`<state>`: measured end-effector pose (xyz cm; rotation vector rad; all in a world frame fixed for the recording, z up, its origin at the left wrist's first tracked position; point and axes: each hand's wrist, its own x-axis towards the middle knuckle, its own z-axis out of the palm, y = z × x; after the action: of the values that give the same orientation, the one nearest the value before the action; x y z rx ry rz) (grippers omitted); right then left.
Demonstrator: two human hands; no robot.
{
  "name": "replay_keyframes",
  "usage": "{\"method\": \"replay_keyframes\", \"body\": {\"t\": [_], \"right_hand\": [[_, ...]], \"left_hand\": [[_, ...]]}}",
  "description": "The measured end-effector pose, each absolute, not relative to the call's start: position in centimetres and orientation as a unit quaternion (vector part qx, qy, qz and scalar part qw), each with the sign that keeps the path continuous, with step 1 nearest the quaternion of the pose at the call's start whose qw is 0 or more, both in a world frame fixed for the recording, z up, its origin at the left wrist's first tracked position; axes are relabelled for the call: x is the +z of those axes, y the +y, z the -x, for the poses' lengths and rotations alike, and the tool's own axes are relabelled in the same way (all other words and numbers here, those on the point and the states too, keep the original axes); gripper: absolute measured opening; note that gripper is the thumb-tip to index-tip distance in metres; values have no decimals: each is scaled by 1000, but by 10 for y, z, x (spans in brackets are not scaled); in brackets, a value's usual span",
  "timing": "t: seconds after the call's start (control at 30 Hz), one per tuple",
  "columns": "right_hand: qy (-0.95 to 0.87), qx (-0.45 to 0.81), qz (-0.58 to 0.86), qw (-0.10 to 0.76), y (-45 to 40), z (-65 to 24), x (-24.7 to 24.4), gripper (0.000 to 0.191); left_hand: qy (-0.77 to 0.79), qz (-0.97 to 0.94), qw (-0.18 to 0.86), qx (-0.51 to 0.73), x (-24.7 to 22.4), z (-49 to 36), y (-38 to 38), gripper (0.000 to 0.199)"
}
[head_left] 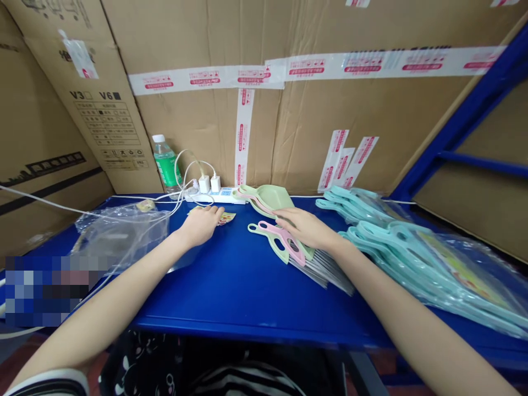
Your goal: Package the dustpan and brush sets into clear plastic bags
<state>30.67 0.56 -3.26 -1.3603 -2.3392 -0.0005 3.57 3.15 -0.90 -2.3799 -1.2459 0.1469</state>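
Note:
My left hand (201,225) is closed, its curled fingers pinching at small colourful printed cards (226,218) on the blue table. My right hand (307,226) closes over a green hand brush (307,251), whose handle is mostly hidden by the fingers. Beside it lie a pink brush (297,254) and another green brush (275,245), grey bristles pointing toward the front right. Just behind my right hand, green and pink dustpans (274,197) rest nested in a stack. On the left, a clear plastic bag (119,234) lies near my left forearm.
Several turquoise dustpan sets in clear plastic (412,258) cover the right side. A power strip (225,193) with white chargers and trailing cables stands at the back, next to a green-labelled bottle (167,165). Taped cardboard (198,121) walls the rear; a blue metal frame (454,126) rises at right.

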Motion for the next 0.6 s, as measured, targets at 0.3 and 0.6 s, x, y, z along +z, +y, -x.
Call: {"method": "replay_keyframes", "body": {"t": [0.3, 0.6], "right_hand": [[-828, -6, 486, 280, 14, -304, -42, 33], [-817, -16, 466, 340, 17, -301, -45, 32]], "left_hand": [[-420, 884, 200, 52, -13, -42, 29, 34], [-281, 932, 216, -68, 2, -102, 46, 35]]}}
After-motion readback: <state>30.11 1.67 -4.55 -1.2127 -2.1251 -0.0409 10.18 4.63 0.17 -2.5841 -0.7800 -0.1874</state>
